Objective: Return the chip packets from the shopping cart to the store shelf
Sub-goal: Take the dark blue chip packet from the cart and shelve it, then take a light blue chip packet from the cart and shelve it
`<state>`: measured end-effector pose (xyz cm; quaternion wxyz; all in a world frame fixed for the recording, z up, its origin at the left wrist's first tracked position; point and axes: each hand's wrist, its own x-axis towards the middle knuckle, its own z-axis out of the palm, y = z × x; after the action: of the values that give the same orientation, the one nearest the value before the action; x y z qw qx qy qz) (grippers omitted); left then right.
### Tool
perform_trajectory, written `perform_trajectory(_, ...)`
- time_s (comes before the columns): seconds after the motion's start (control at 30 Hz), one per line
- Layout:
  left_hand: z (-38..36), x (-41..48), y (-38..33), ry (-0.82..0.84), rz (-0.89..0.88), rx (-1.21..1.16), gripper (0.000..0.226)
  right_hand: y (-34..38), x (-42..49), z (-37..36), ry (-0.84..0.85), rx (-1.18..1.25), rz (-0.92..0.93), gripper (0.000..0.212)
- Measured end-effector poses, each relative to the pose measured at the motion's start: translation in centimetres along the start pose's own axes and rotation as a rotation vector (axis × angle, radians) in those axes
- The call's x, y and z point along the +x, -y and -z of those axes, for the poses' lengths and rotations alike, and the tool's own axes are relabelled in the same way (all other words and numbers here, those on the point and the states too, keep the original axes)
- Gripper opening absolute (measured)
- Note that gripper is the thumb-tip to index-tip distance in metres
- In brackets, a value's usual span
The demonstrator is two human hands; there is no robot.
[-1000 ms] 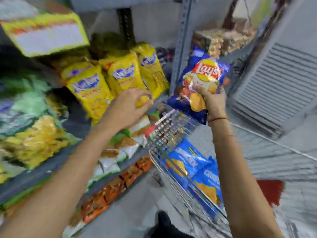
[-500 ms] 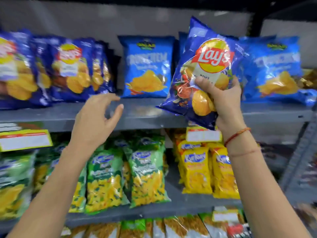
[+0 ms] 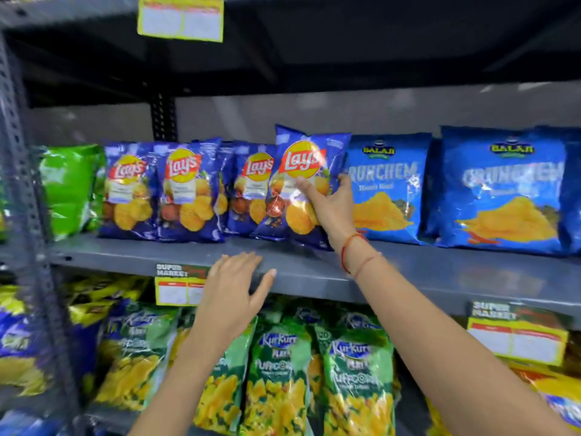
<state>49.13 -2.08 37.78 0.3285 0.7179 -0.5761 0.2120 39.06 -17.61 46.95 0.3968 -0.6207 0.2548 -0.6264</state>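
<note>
**Lay's packet going onto the shelf beside its own kind**

At the far left a green bag (image 3: pixel 70 187) stands at the end of the grey shelf (image 3: pixel 440 275). Next to it runs a row of blue Lay's packets (image 3: pixel 185 190), upright, fronts outward and pressed side to side, so that each brand keeps its own stretch.

Below the row, the left hand (image 3: pixel 234 297) is open and empty, fingers spread, with the fingertips at the shelf's front edge. It looks placed to steady the reach or to be ready to straighten the row; whether it presses on the edge cannot be told.

At the right end of the row is the packet (image 3: pixel 301 187) being returned. It leans a little to the left, overlapping the neighbouring Lay's packet, with its lower edge on or just above the shelf. The right hand (image 3: pixel 330 206) grips it at its right side, thumb across the front and fingers curled around the edge, a hold that suits pushing it back and upright into the gap.

Just right of the hand stand two Balaji bags (image 3: pixel 390 187), a different brand, so the gap marks the boundary. The packet is not yet released. The cart is out of view.
</note>
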Motion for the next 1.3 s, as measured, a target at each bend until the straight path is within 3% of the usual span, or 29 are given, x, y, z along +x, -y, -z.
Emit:
perform_trajectory(0.3, -0.6, -0.2, 0.1, -0.020, 0.005, -0.006, 0.050, -2.5, -0.4, -4.5, 0.107, -0.202, -0.028, 0.076)
perform_trajectory(0.5, -1.1, -0.4, -0.1, -0.085, 0.010, -0.023, 0.061, -2.7, -0.7, -4.0, 0.149, -0.202, -0.048, 0.081)
perform_trajectory(0.67, -1.4, -0.3, -0.4, -0.135, 0.032, -0.050, 0.061, -1.4, -1.9, -1.2, 0.077, -0.141, -0.007, 0.069)
perform_trajectory(0.8, -2.1, -0.4, -3.2, -0.214, 0.010, -0.178, 0.051, 0.6, -3.8, 4.5, -0.013, -0.097, 0.057, 0.046)
perform_trajectory(0.9, -3.1, -0.4, -7.6, -0.255, -0.127, -0.323, 0.039, 1.8, -6.3, 10.4, -0.111, -0.092, 0.154, 0.026)
perform_trajectory(1.07, -5.8, -2.0, -16.9, -0.226, -0.382, -0.558, 0.030, 2.0, -12.4, 21.8, -0.311, -0.301, 0.214, 0.017)
perform_trajectory(1.3, -12.3, -8.6, -28.9, 0.012, -0.680, -0.826, 0.023, -1.3, -24.2, 37.4, -0.617, -0.569, -0.019, 0.010)
